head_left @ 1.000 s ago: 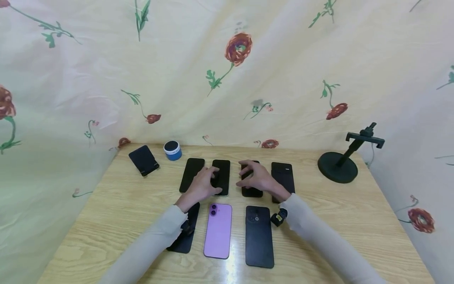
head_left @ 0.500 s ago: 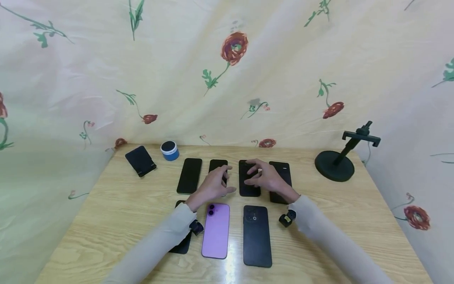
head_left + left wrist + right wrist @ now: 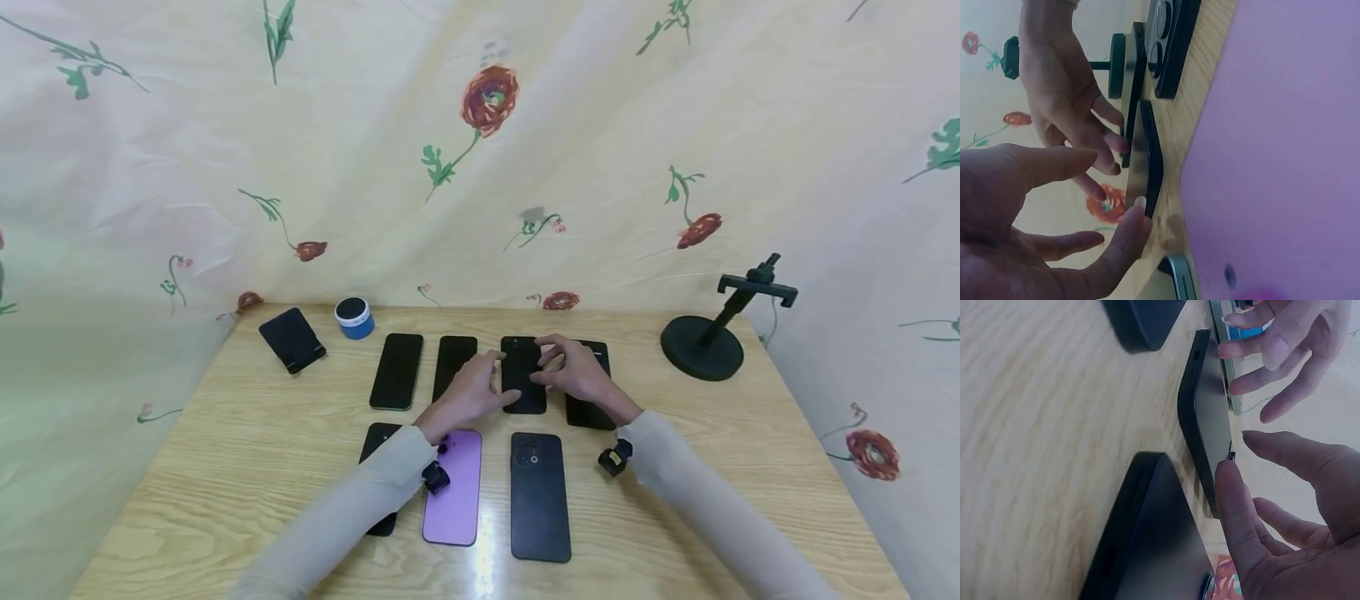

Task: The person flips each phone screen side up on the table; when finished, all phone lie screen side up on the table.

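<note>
Beside the left edge of a black smartphone (image 3: 522, 382) in the back row is my left hand (image 3: 471, 390), thumb and fingers spread and slightly bent. My right hand (image 3: 579, 372) hovers at the same phone's right edge, its fingers loosely bent. Both hands face each other across this phone, and neither grips anything. In the left wrist view a left fingertip is close to the phone's (image 3: 1152, 150) edge; contact is unclear. The right wrist view has a right fingertip near the phone's (image 3: 1207, 406) far side. My left forearm partly covers a purple smartphone (image 3: 457, 500).
Other dark phones lie in two rows: one (image 3: 397, 372) at back left, one (image 3: 450, 362) beside it, one (image 3: 587, 408) at back right, one (image 3: 540, 500) in front. A folding stand (image 3: 291, 340), a blue-and-white round speaker (image 3: 354, 318) and a black phone stand (image 3: 702, 348) stand behind.
Both hands have shifted rightward along the back row. The left went from above the second phone to the third one's left edge; the right moved off the third phone's top to its right edge.
</note>
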Tool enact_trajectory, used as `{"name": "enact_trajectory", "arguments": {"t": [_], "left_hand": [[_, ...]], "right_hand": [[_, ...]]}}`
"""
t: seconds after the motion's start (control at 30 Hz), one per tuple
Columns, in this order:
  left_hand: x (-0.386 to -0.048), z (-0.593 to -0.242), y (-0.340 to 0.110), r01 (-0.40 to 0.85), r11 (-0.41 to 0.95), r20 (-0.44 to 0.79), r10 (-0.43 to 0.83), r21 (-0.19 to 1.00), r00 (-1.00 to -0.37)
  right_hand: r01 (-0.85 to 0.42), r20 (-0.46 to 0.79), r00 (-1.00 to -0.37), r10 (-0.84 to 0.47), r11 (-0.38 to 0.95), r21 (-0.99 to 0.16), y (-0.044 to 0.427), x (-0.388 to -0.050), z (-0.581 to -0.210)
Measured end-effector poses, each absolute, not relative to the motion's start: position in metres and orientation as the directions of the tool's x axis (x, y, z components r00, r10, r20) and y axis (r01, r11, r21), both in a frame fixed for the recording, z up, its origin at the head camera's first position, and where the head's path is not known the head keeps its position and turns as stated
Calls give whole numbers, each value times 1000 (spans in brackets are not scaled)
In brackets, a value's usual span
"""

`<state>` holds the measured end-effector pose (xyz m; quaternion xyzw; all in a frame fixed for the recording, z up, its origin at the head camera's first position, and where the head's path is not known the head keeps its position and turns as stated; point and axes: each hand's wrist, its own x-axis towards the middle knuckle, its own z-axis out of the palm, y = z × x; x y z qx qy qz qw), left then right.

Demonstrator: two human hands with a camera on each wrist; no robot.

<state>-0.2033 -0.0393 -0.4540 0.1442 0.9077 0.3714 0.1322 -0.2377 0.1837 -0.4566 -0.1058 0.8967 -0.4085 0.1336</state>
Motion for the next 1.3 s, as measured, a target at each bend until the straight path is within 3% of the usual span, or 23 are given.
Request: {"name": "enact_trajectory", "arguments": {"t": [0.2, 0.83, 1.3], "left_hand": [[-202, -455, -27, 171, 717, -138, 350, 676, -927], [-195, -452, 9, 112, 863, -259, 268, 493, -928], [-196, -452, 19, 123, 904, -245, 238, 408, -940]], "right_hand": [[-77, -162, -948, -273, 692, -718, 186, -242, -459], [6, -240, -938, -249, 682, -732, 186, -261, -460], [52, -295, -925, -239, 691, -721, 186, -271, -463]]}}
